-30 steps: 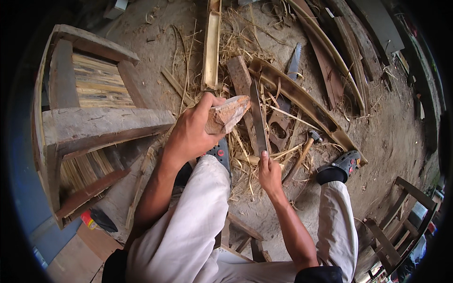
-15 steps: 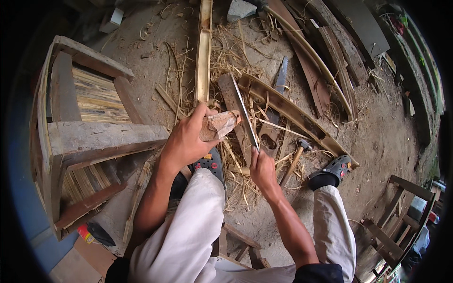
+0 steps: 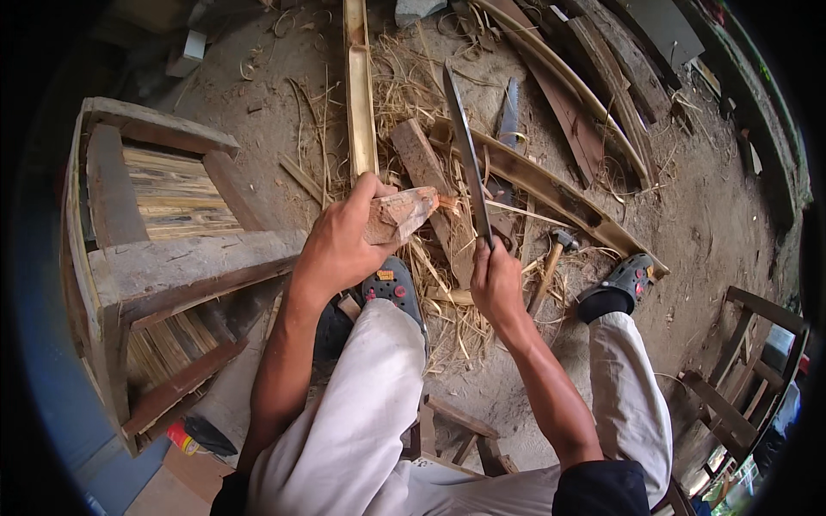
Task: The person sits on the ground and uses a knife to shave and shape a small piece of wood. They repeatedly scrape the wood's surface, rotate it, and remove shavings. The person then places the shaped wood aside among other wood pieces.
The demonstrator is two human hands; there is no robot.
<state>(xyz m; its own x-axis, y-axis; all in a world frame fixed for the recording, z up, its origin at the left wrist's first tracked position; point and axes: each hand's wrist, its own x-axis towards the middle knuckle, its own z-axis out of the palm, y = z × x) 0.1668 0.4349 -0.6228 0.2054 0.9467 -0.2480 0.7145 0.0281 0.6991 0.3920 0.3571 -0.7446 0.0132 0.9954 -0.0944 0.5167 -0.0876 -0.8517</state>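
Note:
My left hand [image 3: 337, 241] is closed around a short, rough chunk of wood [image 3: 397, 217] with a chipped, reddish tapered end pointing right. In my right hand [image 3: 496, 279] is a long machete [image 3: 469, 155], its handle mostly hidden by my fingers. The blade stands just right of the wood's tapered end, angled away from me and apart from it. Beneath both lies a thick wooden block [image 3: 420, 159] on the ground. A split bamboo length [image 3: 358, 103] runs away from behind my left hand; whether the hand touches it I cannot tell.
Wood shavings [image 3: 400, 90] litter the dirt floor. Another split bamboo piece [image 3: 551, 191], a handsaw [image 3: 509, 112] and a hammer [image 3: 551, 262] lie to the right. A wooden frame with slats [image 3: 198, 258] stands at left. Planks [image 3: 564, 120] lie at the far right.
The machete has moved right, away from the wood's tapered end, and its blade now points more steeply away from me. My left hand keeps its grip on the wood. The view has shifted slightly.

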